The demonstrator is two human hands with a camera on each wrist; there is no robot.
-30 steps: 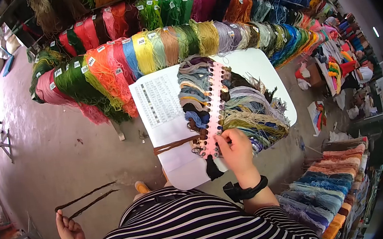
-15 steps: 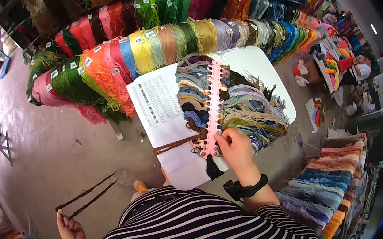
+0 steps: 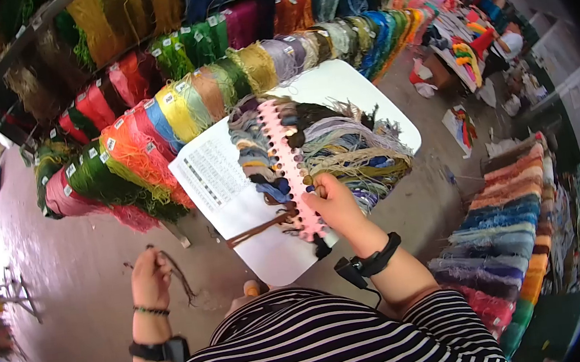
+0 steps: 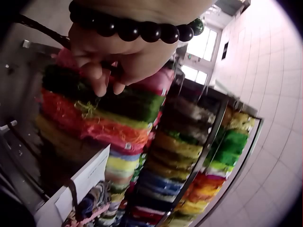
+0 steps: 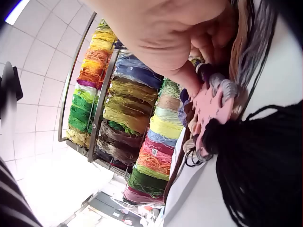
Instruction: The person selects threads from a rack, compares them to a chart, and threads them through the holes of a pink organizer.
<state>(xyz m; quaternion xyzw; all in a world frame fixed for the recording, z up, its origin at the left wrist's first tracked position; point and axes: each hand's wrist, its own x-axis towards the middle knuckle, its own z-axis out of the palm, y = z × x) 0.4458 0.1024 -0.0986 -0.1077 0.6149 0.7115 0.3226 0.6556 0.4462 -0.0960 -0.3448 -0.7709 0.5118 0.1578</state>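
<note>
Lower left in the head view, my left hand (image 3: 150, 281) pinches dark brown embroidery thread (image 3: 180, 273), whose strands dangle past the fingers over the floor. My right hand (image 3: 336, 206) grips the right edge of a pink notched thread card (image 3: 285, 156), thumb on its face. Hanks of grey, olive, lilac and blue thread (image 3: 351, 149) hang from the card's notches. From its lower left side a brown strand (image 3: 256, 232) stretches out. A black hank (image 5: 260, 156) hangs from the card's near end in the right wrist view. The right fingertips are partly hidden behind the card.
Under the card lie a printed chart sheet (image 3: 207, 179) and a white board (image 3: 346, 78). Behind them, racks carry labelled hanks, including yellow thread (image 3: 178, 113). Another rack of hanks (image 3: 499, 228) stands at right. A person (image 3: 509, 43) is at the far right.
My left hand has moved right and up, and its thread has swung from stretched out to hanging down. The head view has turned. The right hand still holds the card.
</note>
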